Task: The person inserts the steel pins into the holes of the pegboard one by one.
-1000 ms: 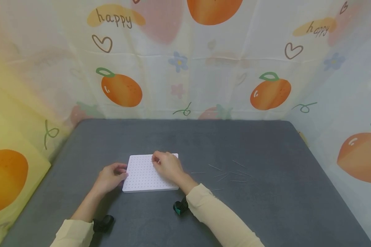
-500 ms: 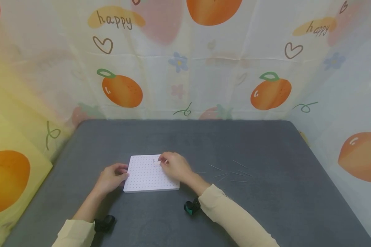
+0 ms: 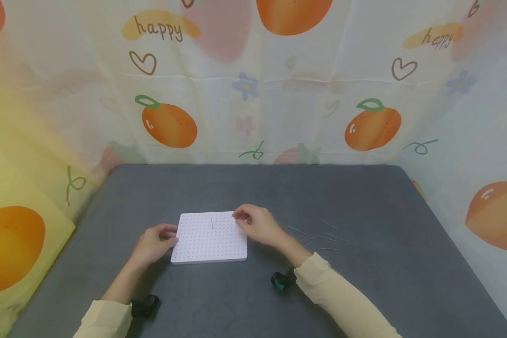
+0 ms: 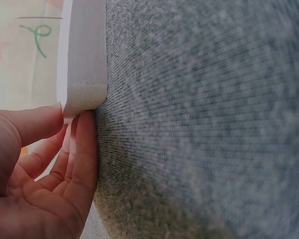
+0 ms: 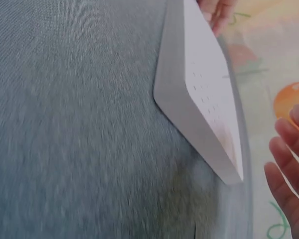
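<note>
A white pegboard (image 3: 209,244) with rows of small holes lies flat on the table. One thin needle-like pin (image 3: 212,224) stands upright in its upper middle part; it also shows as a thin line, the pin (image 4: 39,18), in the left wrist view. My left hand (image 3: 154,241) holds the board's left edge, thumb at the top rim and fingers against the side (image 4: 84,154). Over the upper right corner of the board is my right hand (image 3: 257,225), its fingers apart and nothing seen between them (image 5: 294,159).
Several thin metal pins (image 3: 329,238) lie scattered on the grey table (image 3: 253,188) right of the board. Behind the table hangs a fruit-patterned curtain (image 3: 270,103). A black wrist camera (image 3: 145,306) sits on the left wrist, another camera (image 3: 283,279) on the right.
My right hand has let go of the pin, now upright in the board, and moved right to the board's upper right corner. The left hand stays at the left edge.
</note>
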`<state>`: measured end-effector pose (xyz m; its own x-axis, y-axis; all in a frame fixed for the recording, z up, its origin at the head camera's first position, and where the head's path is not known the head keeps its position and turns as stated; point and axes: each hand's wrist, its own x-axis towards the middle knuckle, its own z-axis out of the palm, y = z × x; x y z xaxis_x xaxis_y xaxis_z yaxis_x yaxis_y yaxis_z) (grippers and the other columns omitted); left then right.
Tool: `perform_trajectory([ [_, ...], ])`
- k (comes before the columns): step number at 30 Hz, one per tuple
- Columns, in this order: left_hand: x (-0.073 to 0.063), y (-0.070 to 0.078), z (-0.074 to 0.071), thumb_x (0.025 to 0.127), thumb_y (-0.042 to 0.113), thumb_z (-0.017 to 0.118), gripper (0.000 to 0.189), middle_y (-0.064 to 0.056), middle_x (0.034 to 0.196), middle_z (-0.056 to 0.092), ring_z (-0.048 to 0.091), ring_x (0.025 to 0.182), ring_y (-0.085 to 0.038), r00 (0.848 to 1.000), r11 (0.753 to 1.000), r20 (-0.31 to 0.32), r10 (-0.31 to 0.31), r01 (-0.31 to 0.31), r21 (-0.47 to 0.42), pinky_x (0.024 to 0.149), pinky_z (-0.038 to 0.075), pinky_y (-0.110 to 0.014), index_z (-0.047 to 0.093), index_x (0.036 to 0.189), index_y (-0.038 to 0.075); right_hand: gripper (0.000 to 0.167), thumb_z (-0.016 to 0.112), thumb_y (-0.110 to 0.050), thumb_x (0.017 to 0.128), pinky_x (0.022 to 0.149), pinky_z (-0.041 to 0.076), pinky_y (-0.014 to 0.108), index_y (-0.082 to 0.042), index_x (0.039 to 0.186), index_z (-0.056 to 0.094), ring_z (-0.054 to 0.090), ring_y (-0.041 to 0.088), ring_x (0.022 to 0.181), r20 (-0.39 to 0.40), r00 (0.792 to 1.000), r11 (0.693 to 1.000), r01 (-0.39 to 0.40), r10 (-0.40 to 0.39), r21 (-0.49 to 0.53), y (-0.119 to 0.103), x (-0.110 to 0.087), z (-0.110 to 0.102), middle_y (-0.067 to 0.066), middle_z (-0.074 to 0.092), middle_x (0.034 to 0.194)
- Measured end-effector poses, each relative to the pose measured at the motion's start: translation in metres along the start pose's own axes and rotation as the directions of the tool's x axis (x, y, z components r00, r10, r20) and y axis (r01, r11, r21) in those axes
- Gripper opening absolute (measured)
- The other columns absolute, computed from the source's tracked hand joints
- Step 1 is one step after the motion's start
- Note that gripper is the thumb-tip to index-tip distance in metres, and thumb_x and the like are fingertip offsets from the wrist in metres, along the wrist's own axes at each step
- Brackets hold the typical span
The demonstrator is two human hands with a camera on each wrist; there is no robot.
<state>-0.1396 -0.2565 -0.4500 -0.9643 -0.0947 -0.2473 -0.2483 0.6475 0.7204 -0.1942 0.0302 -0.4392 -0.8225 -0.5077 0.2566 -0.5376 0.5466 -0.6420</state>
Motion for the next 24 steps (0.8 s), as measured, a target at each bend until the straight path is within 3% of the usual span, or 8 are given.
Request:
perform_trajectory([
  [9, 0.0, 0.0, 0.0, 0.087, 0.013, 0.06, 0.04, -0.019, 0.109, 0.057, 0.06, 0.086, -0.023, 1.0, 1.0, -0.003, -0.014, 0.014, 0.002, 0.067, 0.055, -0.031, 0.05, 0.124, 0.002, 0.013, 0.062, -0.012, 0.085, 0.075, 0.05, 0.023, -0.012, 0.098, 0.065, 0.06, 0.007, 0.086, -0.017, 1.0, 0.997, -0.015, 0.017, 0.076, 0.016, -0.013, -0.017, -0.005, 0.064, 0.092],
  [17, -0.002, 0.0, 0.0, 0.088, 0.014, 0.06, 0.04, -0.019, 0.108, 0.057, 0.06, 0.085, -0.022, 1.0, 1.0, -0.01, -0.012, 0.012, 0.009, 0.068, 0.055, -0.032, 0.05, 0.124, 0.001, 0.013, 0.064, -0.013, 0.084, 0.076, 0.05, 0.028, -0.013, 0.097, 0.064, 0.059, 0.008, 0.085, 0.01, 0.999, 0.999, -0.035, 0.035, 0.039, 0.036, -0.031, -0.023, -0.003, 0.064, 0.091],
  [24, -0.002, 0.002, 0.001, 0.088, 0.014, 0.059, 0.04, -0.019, 0.108, 0.058, 0.06, 0.085, -0.023, 1.0, 1.0, -0.017, -0.006, 0.006, 0.013, 0.067, 0.055, -0.032, 0.05, 0.124, 0.001, 0.014, 0.064, -0.013, 0.083, 0.071, 0.049, 0.025, -0.011, 0.097, 0.064, 0.058, 0.009, 0.079, 0.046, 0.998, 0.999, -0.038, 0.038, 0.003, 0.049, -0.043, -0.028, -0.002, 0.064, 0.088],
])
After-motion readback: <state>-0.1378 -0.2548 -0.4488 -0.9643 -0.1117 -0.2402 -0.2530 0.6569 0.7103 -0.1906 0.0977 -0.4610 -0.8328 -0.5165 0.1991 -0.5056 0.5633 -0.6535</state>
